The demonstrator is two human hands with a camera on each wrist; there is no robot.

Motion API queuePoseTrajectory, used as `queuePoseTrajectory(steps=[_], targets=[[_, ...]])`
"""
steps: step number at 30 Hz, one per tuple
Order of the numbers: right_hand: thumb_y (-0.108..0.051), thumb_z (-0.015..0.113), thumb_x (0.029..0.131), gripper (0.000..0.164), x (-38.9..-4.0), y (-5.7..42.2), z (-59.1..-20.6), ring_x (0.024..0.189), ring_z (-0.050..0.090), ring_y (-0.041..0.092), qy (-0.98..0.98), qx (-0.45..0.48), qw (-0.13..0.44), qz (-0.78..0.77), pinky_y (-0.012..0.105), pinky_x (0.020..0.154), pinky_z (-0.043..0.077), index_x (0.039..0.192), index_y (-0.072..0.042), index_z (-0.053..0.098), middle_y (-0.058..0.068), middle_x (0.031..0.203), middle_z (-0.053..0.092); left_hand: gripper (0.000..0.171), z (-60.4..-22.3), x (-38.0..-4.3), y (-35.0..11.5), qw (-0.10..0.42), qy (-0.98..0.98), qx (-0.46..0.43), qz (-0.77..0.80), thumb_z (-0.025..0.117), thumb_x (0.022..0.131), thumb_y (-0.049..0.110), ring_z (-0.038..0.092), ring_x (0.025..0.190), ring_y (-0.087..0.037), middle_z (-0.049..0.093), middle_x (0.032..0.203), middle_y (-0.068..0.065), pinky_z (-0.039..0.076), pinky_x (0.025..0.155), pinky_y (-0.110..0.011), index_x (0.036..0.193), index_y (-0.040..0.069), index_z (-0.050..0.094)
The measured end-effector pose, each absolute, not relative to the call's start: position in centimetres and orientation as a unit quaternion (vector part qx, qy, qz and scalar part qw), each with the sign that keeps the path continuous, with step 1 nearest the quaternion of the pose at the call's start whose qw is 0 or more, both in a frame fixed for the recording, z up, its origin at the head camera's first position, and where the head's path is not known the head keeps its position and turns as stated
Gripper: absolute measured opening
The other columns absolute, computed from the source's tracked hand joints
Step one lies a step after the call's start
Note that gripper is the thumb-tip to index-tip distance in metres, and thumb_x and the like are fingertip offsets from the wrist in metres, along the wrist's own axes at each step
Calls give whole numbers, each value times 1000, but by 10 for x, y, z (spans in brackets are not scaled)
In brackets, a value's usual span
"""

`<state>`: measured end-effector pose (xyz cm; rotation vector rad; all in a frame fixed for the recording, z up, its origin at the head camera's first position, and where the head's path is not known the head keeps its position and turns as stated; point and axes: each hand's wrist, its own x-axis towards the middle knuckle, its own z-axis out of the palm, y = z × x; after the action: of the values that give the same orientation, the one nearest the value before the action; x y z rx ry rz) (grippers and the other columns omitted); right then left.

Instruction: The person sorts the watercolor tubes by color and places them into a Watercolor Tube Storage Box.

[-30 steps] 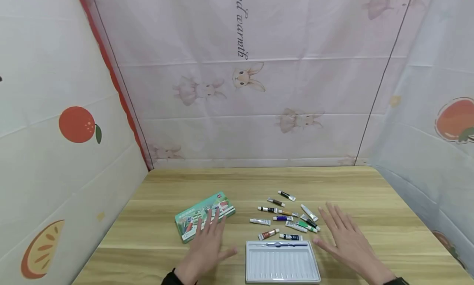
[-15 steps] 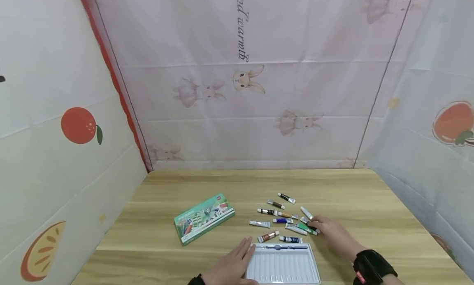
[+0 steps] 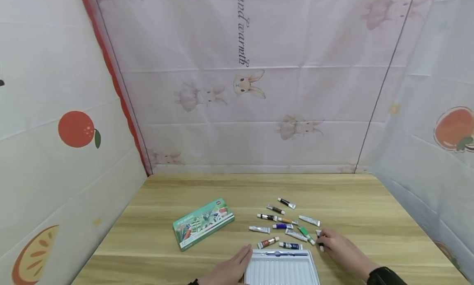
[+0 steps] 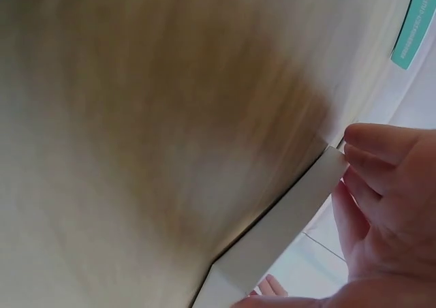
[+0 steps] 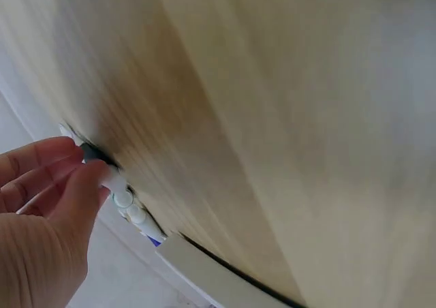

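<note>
White tray [image 3: 281, 272]: placed at the bottom centre of the head view, its body divided into ribbed grooves; a blue brush [image 3: 283, 254] is laid in the long slot along its upper edge.
Left hand [image 3: 229, 269]: extended fingers, kept close together, are rested against the tray's left edge.
Right hand [image 3: 344, 250]: thumb and fingers are clamped on a dark tube [image 5: 97, 155], just beyond the tray's upper right corner.
Loose tubes: scattered above the tray on the wooden table [image 3: 177, 188], among them a green tube [image 3: 306, 235] and a purple tube [image 3: 283, 226].
Green box [image 3: 203, 224]: laid aslant, left of centre (its inside is hidden by the printed top).
</note>
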<state>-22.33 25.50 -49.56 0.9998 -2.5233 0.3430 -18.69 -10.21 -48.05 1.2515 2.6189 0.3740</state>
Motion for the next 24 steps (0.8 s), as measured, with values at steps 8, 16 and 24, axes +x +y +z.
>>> queuePoseTrajectory(steps=[8,16,24], targets=[[-7,72,60,21,-222,261,-497,73,48,6,-897,379,211,89,18,58,45,74,-16,61,-7,81,49,86,-481,-187,-101,124,896,404,136,36,78,60,14,125,-21,14,138,-17,31,93,-26,133,-4,19],[-6,71,62,24,-224,265,-493,71,49,3,-899,387,182,96,20,56,45,81,-16,60,-9,80,49,86,-479,-187,-98,169,897,375,162,34,77,61,14,124,-16,13,139,-13,30,93,-26,134,0,17],[-6,69,64,22,-225,264,-491,71,51,4,-908,383,142,97,23,55,45,83,-16,63,-10,80,50,83,-477,-185,-98,166,898,374,160,36,79,57,16,124,-17,15,138,-16,31,92,-25,134,-2,17]])
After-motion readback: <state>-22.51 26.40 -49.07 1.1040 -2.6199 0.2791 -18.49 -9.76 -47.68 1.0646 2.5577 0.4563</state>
